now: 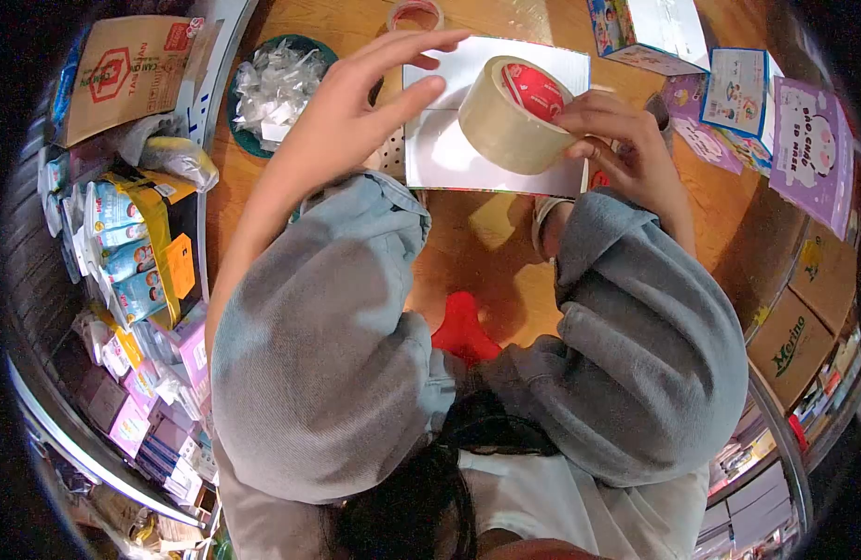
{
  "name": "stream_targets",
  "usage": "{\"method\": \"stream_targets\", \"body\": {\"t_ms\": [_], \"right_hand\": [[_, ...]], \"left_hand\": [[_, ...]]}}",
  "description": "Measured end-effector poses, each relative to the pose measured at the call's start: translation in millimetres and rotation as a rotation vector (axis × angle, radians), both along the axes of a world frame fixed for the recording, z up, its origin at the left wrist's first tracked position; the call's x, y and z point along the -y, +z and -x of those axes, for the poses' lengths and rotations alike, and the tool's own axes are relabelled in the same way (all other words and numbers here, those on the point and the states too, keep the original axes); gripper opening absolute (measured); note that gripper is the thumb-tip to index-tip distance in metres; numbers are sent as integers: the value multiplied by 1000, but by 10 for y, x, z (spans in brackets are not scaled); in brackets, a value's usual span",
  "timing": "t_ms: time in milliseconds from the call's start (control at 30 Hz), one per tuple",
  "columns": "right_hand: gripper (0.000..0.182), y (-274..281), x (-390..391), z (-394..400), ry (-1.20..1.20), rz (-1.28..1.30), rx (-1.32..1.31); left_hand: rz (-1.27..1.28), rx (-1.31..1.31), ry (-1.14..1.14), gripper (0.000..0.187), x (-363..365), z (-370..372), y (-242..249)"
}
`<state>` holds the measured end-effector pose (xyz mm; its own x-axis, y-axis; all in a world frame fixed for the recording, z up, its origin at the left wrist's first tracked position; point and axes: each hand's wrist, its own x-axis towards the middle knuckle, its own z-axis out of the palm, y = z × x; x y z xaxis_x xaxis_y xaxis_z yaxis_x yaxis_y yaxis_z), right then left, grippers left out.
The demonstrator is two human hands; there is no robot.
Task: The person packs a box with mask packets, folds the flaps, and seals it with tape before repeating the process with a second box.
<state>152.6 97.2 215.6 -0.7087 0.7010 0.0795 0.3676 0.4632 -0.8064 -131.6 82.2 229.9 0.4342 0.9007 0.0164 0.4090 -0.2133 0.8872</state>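
My right hand [622,140] holds a wide roll of clear tape [513,131] by its right edge, its fingers at the red-lined core. The roll is tilted above a white sheet or open booklet [435,154] on the wooden floor. To the left of the roll, my left hand [374,103] is raised over the sheet's left edge, fingers apart and nothing between them. What lies beneath my left wrist is partly hidden.
A green basin [250,142] with crumpled clear plastic sits at the left. Another tape roll [415,13] lies beyond the sheet. Boxes [735,93] and a purple mask pack [811,149] are at the right. Stocked shelves and cartons [123,79] line both sides.
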Motion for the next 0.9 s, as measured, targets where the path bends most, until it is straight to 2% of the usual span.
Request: {"method": "stream_targets", "body": {"t_ms": [200, 300, 400, 600, 800, 900], "right_hand": [[24, -12, 18, 62, 19, -72, 2], [24, -47, 48, 65, 1, -79, -7], [25, -84, 55, 62, -23, -101, -12], [25, -122, 57, 69, -53, -118, -35], [25, -133, 45, 64, -46, -111, -50], [25, -129, 43, 74, -44, -112, -41]], "left_hand": [[-93, -209, -114, 44, 124, -94, 121], [-105, -193, -126, 49, 185, -93, 176], [-165, -293, -106, 47, 208, -85, 218], [-207, -436, -139, 36, 180, -102, 427], [-382, -474, -115, 25, 132, -85, 362], [-315, -294, -43, 19, 83, -102, 245]]}}
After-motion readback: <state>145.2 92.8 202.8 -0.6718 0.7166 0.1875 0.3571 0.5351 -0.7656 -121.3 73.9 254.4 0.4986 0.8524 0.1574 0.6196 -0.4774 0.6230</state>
